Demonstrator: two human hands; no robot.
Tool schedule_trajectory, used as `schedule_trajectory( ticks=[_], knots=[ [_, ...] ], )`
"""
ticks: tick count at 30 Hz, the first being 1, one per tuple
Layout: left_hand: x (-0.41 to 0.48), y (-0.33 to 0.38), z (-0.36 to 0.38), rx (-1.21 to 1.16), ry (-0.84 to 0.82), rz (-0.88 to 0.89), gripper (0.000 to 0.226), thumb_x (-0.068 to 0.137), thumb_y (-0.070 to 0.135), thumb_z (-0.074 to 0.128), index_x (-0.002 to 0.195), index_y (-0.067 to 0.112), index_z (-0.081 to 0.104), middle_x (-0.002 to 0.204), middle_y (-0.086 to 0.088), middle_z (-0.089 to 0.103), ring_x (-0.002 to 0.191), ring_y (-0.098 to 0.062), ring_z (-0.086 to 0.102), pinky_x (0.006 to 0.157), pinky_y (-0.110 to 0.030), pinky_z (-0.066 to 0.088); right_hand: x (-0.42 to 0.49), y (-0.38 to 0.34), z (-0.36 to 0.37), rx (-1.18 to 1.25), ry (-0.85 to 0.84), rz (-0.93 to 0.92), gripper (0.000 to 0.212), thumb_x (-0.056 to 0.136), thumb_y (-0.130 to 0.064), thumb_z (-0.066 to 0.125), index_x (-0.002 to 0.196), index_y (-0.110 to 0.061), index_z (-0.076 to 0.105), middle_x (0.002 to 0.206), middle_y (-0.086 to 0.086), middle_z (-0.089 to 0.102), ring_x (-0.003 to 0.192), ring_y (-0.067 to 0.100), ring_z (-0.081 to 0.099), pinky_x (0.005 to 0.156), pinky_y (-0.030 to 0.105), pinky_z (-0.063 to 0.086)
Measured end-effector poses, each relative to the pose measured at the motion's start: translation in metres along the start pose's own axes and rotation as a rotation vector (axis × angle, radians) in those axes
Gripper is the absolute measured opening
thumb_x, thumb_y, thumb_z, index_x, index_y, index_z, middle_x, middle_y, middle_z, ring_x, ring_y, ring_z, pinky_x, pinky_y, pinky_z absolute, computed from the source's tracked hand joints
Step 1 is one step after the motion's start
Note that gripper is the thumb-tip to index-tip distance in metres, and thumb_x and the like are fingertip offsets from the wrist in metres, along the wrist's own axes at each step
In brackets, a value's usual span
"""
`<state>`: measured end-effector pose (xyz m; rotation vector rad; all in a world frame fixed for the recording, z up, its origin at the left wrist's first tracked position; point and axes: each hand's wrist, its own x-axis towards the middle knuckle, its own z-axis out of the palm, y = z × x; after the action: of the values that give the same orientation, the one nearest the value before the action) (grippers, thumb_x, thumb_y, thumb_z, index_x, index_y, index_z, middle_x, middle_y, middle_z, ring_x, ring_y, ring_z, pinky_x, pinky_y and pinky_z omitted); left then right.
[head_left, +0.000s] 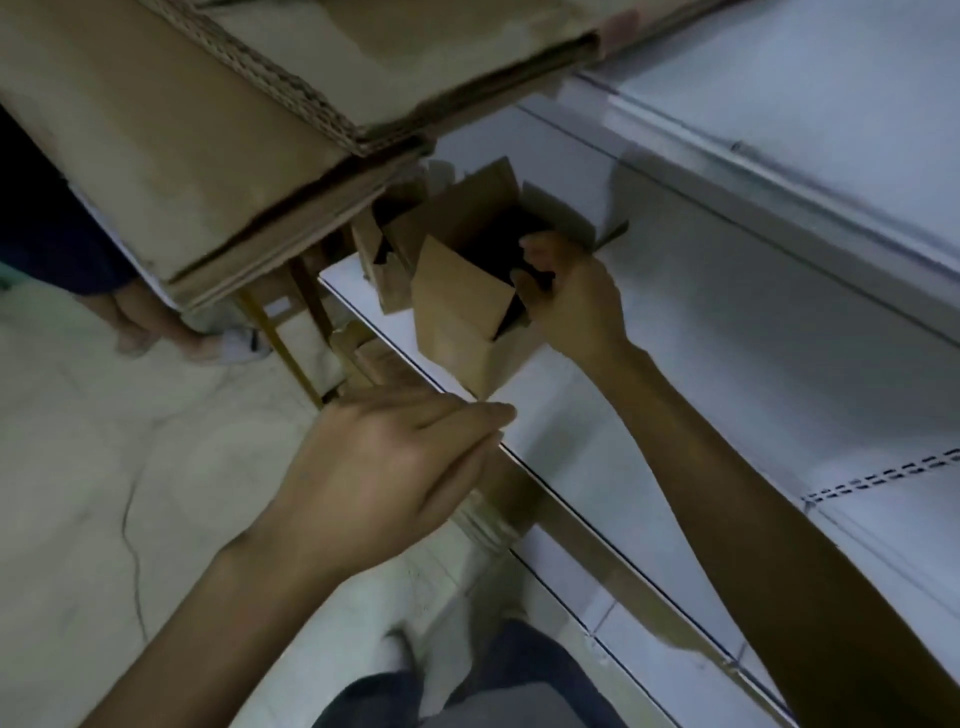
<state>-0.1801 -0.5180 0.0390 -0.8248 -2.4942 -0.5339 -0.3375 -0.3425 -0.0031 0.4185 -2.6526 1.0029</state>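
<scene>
Left hand: closest to the lens, held over the front lip of the shelf, back of the hand up, fingers straight and pressed together, pointing toward the box. Holds nothing.
Right hand: arm stretched out across the shelf; fingers and thumb curl at the box's open top and pinch a dark item. Motion blur, so what that item is cannot be told.
Small cardboard box: stands on the white shelf near its front edge, flaps up and splayed, dark inside.
Second small box: just behind the first, on the same shelf, also open, partly tucked under the big carton.
Large corrugated carton: fills the upper left and overhangs the shelf end; flattened cardboard sheets are stacked on top.
Upper shelf: white, above and to the right.
Floor: pale, veined tile.
Another person's feet: on the floor at left, beside the carton.
Dark trousers: wearer's legs, bottom edge.
</scene>
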Motion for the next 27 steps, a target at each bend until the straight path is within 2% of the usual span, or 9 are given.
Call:
schedule_trajectory(
  ticks=[5, 8, 12, 15, 17, 20, 22, 25, 27],
  knots=[
    [-0.006, 0.014, 0.014, 0.030, -0.045, -0.197, 0.022, 0.093, 0.023, 0.056, 0.104, 0.018, 0.073, 0.091, 0.006, 0.073, 0.074, -0.012, 0.066, 0.061, -0.024, 0.051, 0.059, 0.016, 0.030, 0.058, -0.332, 0.111, 0.050, 0.094, -0.038, 0.055, 0.134, -0.010, 0.043, 0.129, 0.009, 0.056, 0.119, 0.025, 0.053, 0.097, 0.037, 0.043],
    [-0.010, 0.025, 0.022, 0.030, -0.075, -0.305, 0.025, 0.094, 0.027, 0.052, 0.106, 0.019, 0.073, 0.089, 0.007, 0.072, 0.072, -0.014, 0.067, 0.060, -0.024, 0.051, 0.048, 0.045, 0.059, 0.040, -0.535, 0.324, 0.042, 0.093, -0.037, 0.055, 0.123, -0.007, 0.051, 0.115, 0.012, 0.058, 0.109, 0.029, 0.056, 0.088, 0.036, 0.043],
    [-0.026, 0.043, 0.035, -0.006, -0.165, -0.438, 0.028, 0.094, 0.032, 0.049, 0.108, 0.024, 0.071, 0.090, 0.009, 0.073, 0.073, -0.012, 0.069, 0.057, -0.028, 0.055, 0.013, 0.074, 0.064, 0.110, -0.445, 0.434, 0.036, 0.093, -0.029, 0.056, 0.118, -0.003, 0.054, 0.107, 0.011, 0.058, 0.097, 0.023, 0.055, 0.076, 0.031, 0.040],
    [-0.040, 0.052, 0.044, -0.045, -0.209, -0.504, 0.032, 0.094, 0.037, 0.044, 0.111, 0.027, 0.069, 0.096, 0.011, 0.072, 0.077, -0.009, 0.069, 0.057, -0.028, 0.056, -0.019, 0.081, 0.043, 0.324, -0.282, 0.476, 0.029, 0.092, -0.022, 0.061, 0.104, 0.004, 0.059, 0.100, 0.015, 0.063, 0.098, 0.029, 0.059, 0.083, 0.037, 0.047],
    [-0.049, 0.057, 0.048, -0.060, -0.222, -0.545, 0.035, 0.093, 0.040, 0.042, 0.115, 0.027, 0.066, 0.101, 0.012, 0.071, 0.080, -0.009, 0.069, 0.057, -0.029, 0.056, -0.043, 0.077, 0.018, 0.488, -0.142, 0.516, 0.018, 0.091, -0.019, 0.063, 0.100, -0.005, 0.059, 0.092, 0.004, 0.063, 0.092, 0.021, 0.061, 0.085, 0.038, 0.051],
    [-0.062, 0.061, 0.054, -0.092, -0.201, -0.592, 0.041, 0.092, 0.046, 0.039, 0.123, 0.029, 0.058, 0.110, 0.014, 0.065, 0.090, -0.008, 0.066, 0.061, -0.032, 0.056, -0.078, 0.056, -0.023, 0.699, 0.095, 0.508, 0.023, 0.093, -0.021, 0.061, 0.112, -0.008, 0.057, 0.104, 0.003, 0.064, 0.097, 0.013, 0.063, 0.084, 0.031, 0.054],
    [-0.071, 0.065, 0.055, -0.126, -0.191, -0.583, 0.043, 0.091, 0.049, 0.039, 0.130, 0.033, 0.048, 0.121, 0.014, 0.058, 0.098, -0.007, 0.062, 0.067, -0.033, 0.056, -0.105, 0.039, -0.048, 0.754, 0.190, 0.503, 0.022, 0.095, -0.015, 0.057, 0.114, -0.004, 0.055, 0.102, 0.003, 0.063, 0.085, -0.001, 0.065, 0.073, 0.018, 0.054],
    [-0.086, 0.077, 0.050, -0.166, -0.131, -0.549, 0.057, 0.089, 0.041, 0.052, 0.141, 0.033, 0.030, 0.139, 0.008, 0.044, 0.107, -0.006, 0.049, 0.076, -0.027, 0.049, -0.149, 0.018, -0.077, 0.540, 0.034, 0.480, 0.004, 0.094, -0.007, 0.054, 0.094, -0.003, 0.054, 0.085, 0.002, 0.061, 0.071, 0.005, 0.061, 0.067, 0.021, 0.048],
    [-0.098, 0.084, 0.043, -0.201, -0.078, -0.536, 0.074, 0.087, 0.025, 0.064, 0.147, 0.031, 0.019, 0.150, 0.000, 0.033, 0.121, -0.010, 0.039, 0.085, -0.030, 0.045, -0.182, 0.004, -0.091, 0.260, -0.183, 0.363, 0.012, 0.093, -0.010, 0.054, 0.081, -0.010, 0.051, 0.077, 0.000, 0.059, 0.069, 0.011, 0.056, 0.066, 0.025, 0.045]
  ],
)
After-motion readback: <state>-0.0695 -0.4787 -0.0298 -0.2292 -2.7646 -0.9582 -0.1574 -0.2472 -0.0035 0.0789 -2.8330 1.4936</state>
